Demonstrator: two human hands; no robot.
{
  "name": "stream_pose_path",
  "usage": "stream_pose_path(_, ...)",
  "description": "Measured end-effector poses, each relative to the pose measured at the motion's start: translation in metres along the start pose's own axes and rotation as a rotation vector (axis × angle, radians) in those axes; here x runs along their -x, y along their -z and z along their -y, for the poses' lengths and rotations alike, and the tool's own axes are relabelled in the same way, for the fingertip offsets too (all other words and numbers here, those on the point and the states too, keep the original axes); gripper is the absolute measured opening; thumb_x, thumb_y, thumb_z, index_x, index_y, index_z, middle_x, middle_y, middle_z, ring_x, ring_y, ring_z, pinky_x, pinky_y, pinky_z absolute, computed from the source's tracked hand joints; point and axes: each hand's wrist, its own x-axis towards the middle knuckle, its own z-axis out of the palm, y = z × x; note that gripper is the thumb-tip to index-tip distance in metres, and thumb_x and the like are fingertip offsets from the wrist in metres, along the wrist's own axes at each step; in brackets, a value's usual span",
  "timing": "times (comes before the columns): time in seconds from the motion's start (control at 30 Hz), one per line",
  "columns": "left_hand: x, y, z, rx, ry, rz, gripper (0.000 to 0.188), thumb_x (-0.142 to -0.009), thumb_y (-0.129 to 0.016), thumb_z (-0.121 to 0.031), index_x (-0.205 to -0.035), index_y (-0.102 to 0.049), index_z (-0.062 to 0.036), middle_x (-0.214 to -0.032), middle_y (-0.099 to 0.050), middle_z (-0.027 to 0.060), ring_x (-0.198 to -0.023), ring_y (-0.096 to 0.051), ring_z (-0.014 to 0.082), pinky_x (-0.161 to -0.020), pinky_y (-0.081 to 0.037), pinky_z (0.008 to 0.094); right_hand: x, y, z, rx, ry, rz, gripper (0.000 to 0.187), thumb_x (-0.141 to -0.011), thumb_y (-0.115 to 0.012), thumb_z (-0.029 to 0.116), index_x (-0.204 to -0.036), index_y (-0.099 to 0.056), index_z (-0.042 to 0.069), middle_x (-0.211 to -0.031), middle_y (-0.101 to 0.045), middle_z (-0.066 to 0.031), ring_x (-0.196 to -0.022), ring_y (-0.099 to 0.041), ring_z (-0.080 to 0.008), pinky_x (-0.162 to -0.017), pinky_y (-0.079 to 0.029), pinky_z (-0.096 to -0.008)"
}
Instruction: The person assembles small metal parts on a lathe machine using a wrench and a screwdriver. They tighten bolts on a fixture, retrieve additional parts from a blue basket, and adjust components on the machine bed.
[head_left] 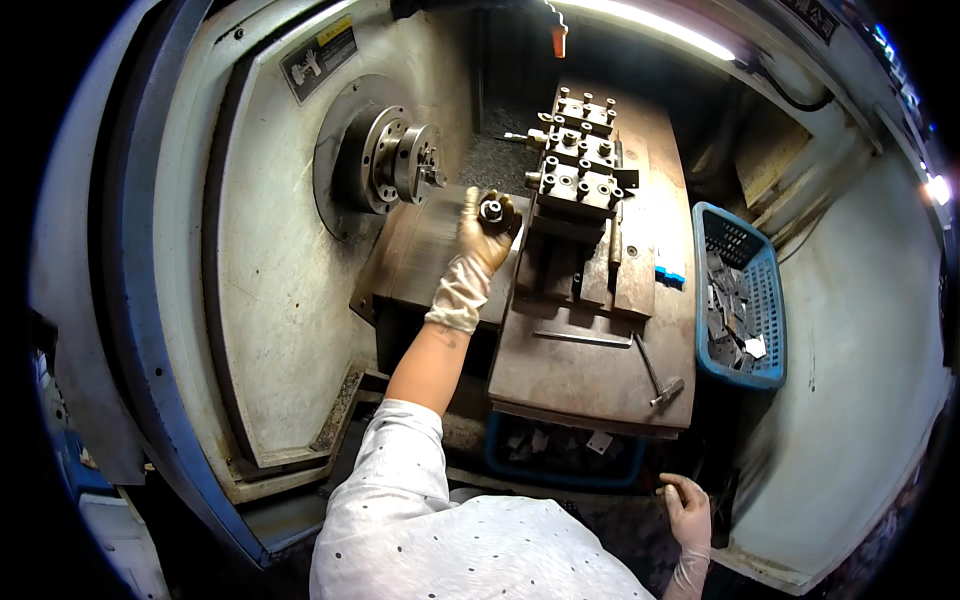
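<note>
My left hand (487, 236), in a stained pale glove, reaches forward palm up with its fingers curled round a small round metal part (492, 210). The part has a bright ring at its centre. Just left of that hand is the lathe chuck (405, 160), with small metal pieces at its face. To the right stands a block of tool holders (578, 165) with several upright bolts. Low on the right, my right hand (688, 512), also gloved, hangs beside my body. Its fingers are loosely bent, thumb and forefinger apart, and I see nothing held.
A hammer (658, 380) and a thin metal bar (582, 338) lie on the machine's flat table (540, 375). A blue basket (770, 330) of flat metal pieces stands at the right. Another blue basket (565, 478) sits below the table edge. An orange-tipped piece (559, 42) hangs overhead.
</note>
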Motion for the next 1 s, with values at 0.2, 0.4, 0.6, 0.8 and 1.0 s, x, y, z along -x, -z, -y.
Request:
stream_pose_path(0.2, 0.088, -0.008, 0.011, 0.033, 0.259, 0.219, 0.031, -0.083, -0.035, -0.016, -0.101, -0.046, 0.0066, -0.091, -0.054, 0.0189, -0.082, -0.053, 0.0268, -0.076, -0.046, 0.0367, -0.032, -0.02, 0.053, -0.082, 0.433, -0.063, 0.017, -0.072, -0.053, 0.004, -0.087, -0.057, 0.001, -0.074, -0.058, -0.0098, -0.07, -0.055, -0.021, -0.065, -0.042, -0.0282)
stream_pose_path(0.4, 0.199, -0.021, 0.077, 0.18, 0.438, 0.05, 0.035, -0.088, -0.035, -0.023, -0.108, -0.042, 0.0054, -0.104, -0.051, 0.0172, -0.102, -0.047, 0.0262, -0.09, -0.04, 0.0357, -0.064, -0.043, 0.107, -0.224, 0.82, -0.108, 0.03, -0.068, -0.059, 0.002, -0.097, -0.054, 0.004, -0.087, -0.055, -0.0099, -0.073, -0.054, -0.0215, -0.067, -0.043, -0.0288)
stream_pose_path(0.6, 0.263, -0.021, 0.133, -0.273, 0.172, 0.146, 0.031, -0.085, -0.042, -0.015, -0.112, -0.041, -0.0008, -0.111, -0.049, 0.0096, -0.101, -0.048, 0.0172, -0.086, -0.041, 0.0275, -0.055, -0.035, 0.093, -0.186, 0.831, -0.069, 0.04, -0.067, -0.062, 0.005, -0.104, -0.05, 0.006, -0.093, -0.051, -0.0102, -0.08, -0.054, -0.0228, -0.07, -0.044, -0.0285)
stream_pose_path(0.8, 0.289, -0.016, 0.184, -0.515, -0.09, 0.157, 0.034, -0.08, -0.048, 0.0, -0.113, -0.041, -0.0042, -0.113, -0.047, 0.0073, -0.1, -0.047, 0.0151, -0.086, -0.04, 0.0255, -0.037, -0.024, 0.052, -0.284, 0.767, -0.013, 0.048, -0.065, -0.061, -0.001, -0.111, -0.047, 0.006, -0.098, -0.049, -0.0062, -0.075, -0.051, -0.0122, -0.064, -0.041, -0.0216)
stream_pose_path(1.0, 0.301, 0.0, 0.227, -0.672, -0.185, 0.025, 0.036, -0.075, -0.055, 0.001, -0.109, -0.045, -0.0052, -0.104, -0.049, 0.0049, -0.091, -0.048, 0.0125, -0.08, -0.042, 0.0232, -0.03, -0.014, 0.02, -0.283, 0.801, 0.025, 0.057, -0.061, -0.061, -0.003, -0.115, -0.043, 0.006, -0.103, -0.048, -0.01, -0.084, -0.052, -0.0219, -0.07, -0.044, -0.0261)
